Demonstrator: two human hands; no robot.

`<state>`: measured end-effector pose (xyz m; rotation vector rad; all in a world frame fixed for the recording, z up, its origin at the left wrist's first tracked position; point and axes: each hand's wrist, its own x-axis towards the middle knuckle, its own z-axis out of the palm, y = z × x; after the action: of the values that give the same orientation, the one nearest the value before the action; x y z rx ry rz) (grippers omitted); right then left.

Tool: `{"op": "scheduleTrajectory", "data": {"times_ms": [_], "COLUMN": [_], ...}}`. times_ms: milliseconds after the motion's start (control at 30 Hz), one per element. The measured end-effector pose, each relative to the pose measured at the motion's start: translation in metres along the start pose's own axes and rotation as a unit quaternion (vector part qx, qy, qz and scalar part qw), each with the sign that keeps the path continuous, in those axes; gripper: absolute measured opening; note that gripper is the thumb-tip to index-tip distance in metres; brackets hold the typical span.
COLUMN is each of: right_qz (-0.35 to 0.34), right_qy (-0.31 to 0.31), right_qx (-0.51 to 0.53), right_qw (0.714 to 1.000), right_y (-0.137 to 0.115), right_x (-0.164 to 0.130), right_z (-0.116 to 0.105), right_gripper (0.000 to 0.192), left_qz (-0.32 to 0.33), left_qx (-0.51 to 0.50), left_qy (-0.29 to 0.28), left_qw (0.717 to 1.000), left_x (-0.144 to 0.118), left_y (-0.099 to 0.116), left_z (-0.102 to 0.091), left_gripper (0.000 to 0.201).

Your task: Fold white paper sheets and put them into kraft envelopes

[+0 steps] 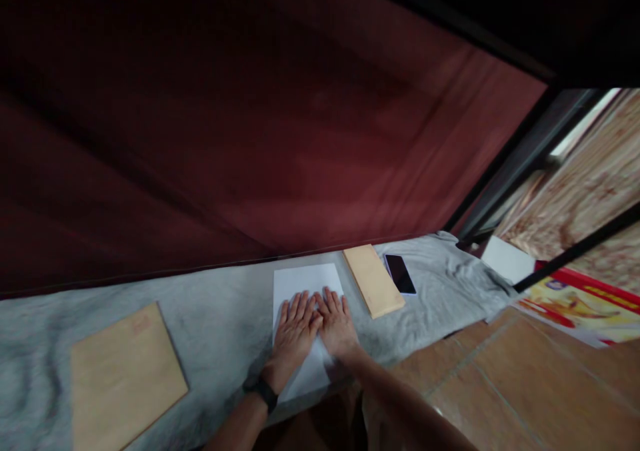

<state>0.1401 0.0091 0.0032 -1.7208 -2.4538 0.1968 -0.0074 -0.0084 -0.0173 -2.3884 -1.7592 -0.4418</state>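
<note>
**Both hands flat on white sheet**

Left hand [293,331] and right hand [336,324] lie palm-down, side by side, fingers spread wide, gripping nothing. Index fingers touch near the middle of the white sheet of paper [306,283]. Sheet lies flat on the grey cloth [220,311] that covers the surface, near its front edge. Black wristband [261,391] on left wrist. Just right of the sheet: a narrow tan envelope [373,280], then a dark phone [400,274] beside it, screen up. Well to the left: a large tan envelope [125,378], flat on the cloth. Dark red curtain [250,138] hangs behind.
</note>
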Motion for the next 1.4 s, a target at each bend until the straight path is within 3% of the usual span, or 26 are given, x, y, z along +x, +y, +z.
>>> {"op": "scheduleTrajectory", "data": {"times_ms": [233,433,567,700,800,967,1133,1300,1400], "right_qz": [-0.001,-0.002,0.019,-0.028,-0.051,-0.030,0.002,0.005,0.010], "right_qy": [0.026,0.053,0.076,0.103,0.102,0.085,0.079,0.074,0.085], "right_qx": [-0.021,0.005,0.051,0.075,0.063,0.041,0.027,0.028,0.040], "right_qw": [0.999,0.999,0.996,0.991,0.991,0.995,0.996,0.997,0.995], "right_y": [-0.001,0.003,0.007,0.007,0.005,0.009,0.016,0.016,0.016], "right_x": [-0.003,0.000,0.022,0.044,0.048,0.043,0.043,0.046,0.047], "right_z": [-0.002,0.006,0.002,-0.001,0.001,0.004,0.003,0.004,0.008], "right_gripper": [0.054,0.051,0.043,0.044,0.047,0.049,0.050,0.049,0.050], "left_qz": [-0.047,-0.052,-0.056,-0.055,-0.061,-0.081,-0.117,-0.093,-0.104], "left_qx": [-0.030,-0.016,0.002,0.022,0.030,0.021,0.018,0.020,0.036], "left_qy": [-0.068,-0.049,-0.040,-0.051,-0.057,-0.032,-0.042,-0.058,-0.046], "left_qw": [0.996,0.997,0.998,0.997,0.996,0.996,0.992,0.994,0.993], "left_x": [0.009,0.011,0.012,0.017,0.022,0.029,0.050,0.081,0.085], "left_y": [0.006,0.008,0.009,0.006,0.001,-0.003,-0.006,-0.015,-0.023], "left_z": [-0.011,-0.008,-0.005,0.003,0.009,0.010,0.008,0.014,0.017], "left_gripper": [0.052,0.053,0.053,0.053,0.054,0.056,0.055,0.055,0.056]}}
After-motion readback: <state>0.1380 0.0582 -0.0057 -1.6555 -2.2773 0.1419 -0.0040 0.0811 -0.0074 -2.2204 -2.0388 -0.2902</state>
